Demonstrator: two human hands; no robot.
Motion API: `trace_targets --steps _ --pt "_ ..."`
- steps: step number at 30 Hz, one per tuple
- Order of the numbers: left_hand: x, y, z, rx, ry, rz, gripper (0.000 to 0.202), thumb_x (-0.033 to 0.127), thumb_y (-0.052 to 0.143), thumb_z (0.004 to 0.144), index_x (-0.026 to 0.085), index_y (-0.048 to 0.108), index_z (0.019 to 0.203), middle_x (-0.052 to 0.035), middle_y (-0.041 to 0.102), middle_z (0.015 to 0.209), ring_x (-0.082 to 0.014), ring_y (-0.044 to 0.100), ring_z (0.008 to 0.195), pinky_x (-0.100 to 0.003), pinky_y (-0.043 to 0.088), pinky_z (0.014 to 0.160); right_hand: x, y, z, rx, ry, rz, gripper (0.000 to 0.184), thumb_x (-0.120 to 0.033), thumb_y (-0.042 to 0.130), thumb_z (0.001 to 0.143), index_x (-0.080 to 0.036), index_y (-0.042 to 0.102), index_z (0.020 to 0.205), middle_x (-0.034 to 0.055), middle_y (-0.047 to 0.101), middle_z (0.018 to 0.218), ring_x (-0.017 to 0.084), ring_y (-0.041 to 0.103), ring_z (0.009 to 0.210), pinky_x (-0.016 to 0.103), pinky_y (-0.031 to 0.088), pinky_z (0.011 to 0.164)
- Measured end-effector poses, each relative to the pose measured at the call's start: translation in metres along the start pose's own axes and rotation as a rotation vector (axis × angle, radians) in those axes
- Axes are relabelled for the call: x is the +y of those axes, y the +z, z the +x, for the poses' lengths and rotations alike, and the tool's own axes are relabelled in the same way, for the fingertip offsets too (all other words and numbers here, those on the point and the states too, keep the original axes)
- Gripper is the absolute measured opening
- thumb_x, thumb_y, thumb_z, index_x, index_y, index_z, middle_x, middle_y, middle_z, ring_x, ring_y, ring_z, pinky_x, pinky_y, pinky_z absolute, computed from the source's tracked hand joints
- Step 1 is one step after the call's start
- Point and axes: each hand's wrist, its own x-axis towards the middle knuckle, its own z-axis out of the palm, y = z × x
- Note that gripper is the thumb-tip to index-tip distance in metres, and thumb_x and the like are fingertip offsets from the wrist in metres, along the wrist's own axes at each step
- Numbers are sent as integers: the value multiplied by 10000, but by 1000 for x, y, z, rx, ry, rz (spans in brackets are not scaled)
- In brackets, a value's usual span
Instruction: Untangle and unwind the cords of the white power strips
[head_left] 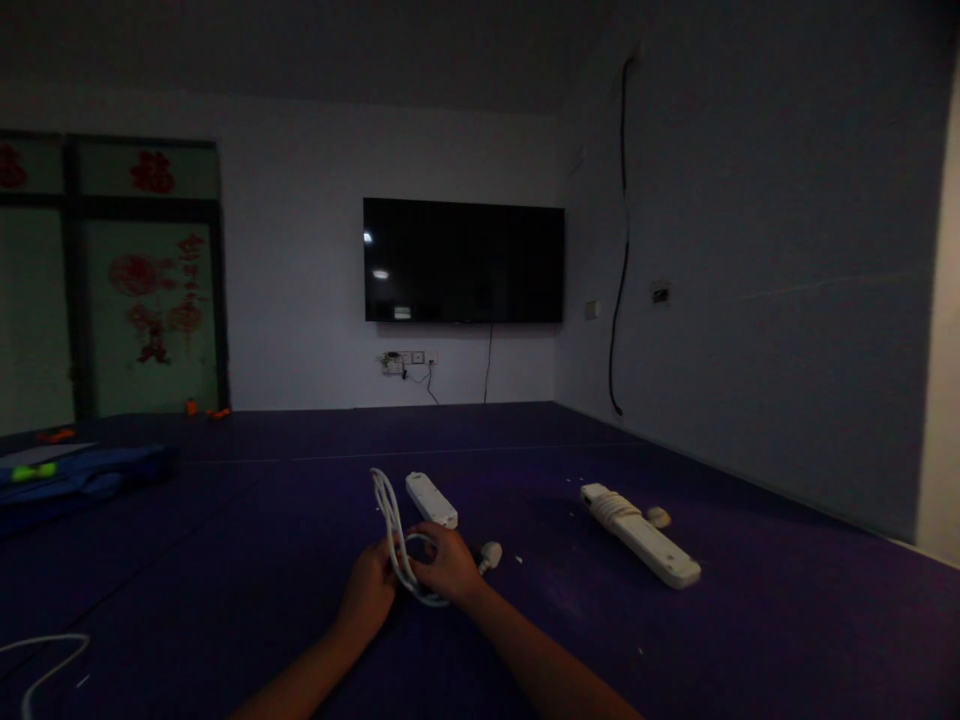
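A looped white power cord [391, 515] stands upright between my two hands in the middle of the view. My left hand [371, 583] closes on the coil from the left side. From the right, my right hand [447, 562] has its fingers wrapped round the same cord. Just beyond them a white power strip [433, 499] lies on the dark purple surface. The cord's plug [490, 556] rests to the right of my right wrist. Farther right is a longer power strip [645, 540] with its cord wound round one end, its plug [658, 517] beside it.
At the left lies blue cloth [112, 475] with a bright green item [34, 471] on it. Another white cord [56, 640] curves in at the lower left. Small orange objects [217, 413] sit near the door. A television [465, 262] hangs on the far wall.
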Motion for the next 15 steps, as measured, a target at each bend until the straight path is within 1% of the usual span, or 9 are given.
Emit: trace_targets --steps 3,5,7,10,13,15 --pt "-3 2 1 35 -39 -49 318 148 442 683 178 599 958 -55 685 916 -198 618 873 -312 464 803 -6 -3 -4 -12 -71 -395 361 -378 605 660 -236 607 992 -14 626 719 125 547 615 217 385 587" --pt "-3 3 1 26 -66 -75 294 157 442 684 170 607 928 -50 690 893 -193 627 827 -295 475 765 -10 -3 -7 0 -121 -536 330 -375 560 712 -248 587 1016 0 636 817 140 570 710 225 391 645" --pt "-1 2 2 0 -80 -86 268 169 451 684 158 617 894 -48 696 856 -191 633 763 -285 481 725 -15 -1 -9 7 -181 -625 291 -342 526 750 -238 576 1017 18 628 910 159 565 830 247 385 733" --pt "2 0 3 -35 -88 -76 241 181 468 681 155 629 859 -42 701 799 -192 634 714 -274 482 673 -17 3 -8 -18 -258 -723 244 -235 485 779 -201 565 1007 49 606 969 181 523 950 290 345 840" --pt "4 0 4 -39 -84 -62 257 184 461 689 158 628 883 -51 700 824 -203 634 775 -277 481 691 -15 6 -5 -55 -283 -786 241 -156 428 799 -173 554 1003 71 589 973 187 510 957 306 341 851" --pt "4 0 4 -23 -81 -43 294 185 448 695 159 613 936 -61 691 884 -203 626 835 -286 473 742 -12 7 -3 -64 -287 -832 236 -152 400 814 -163 551 996 83 581 969 194 510 942 314 349 842"
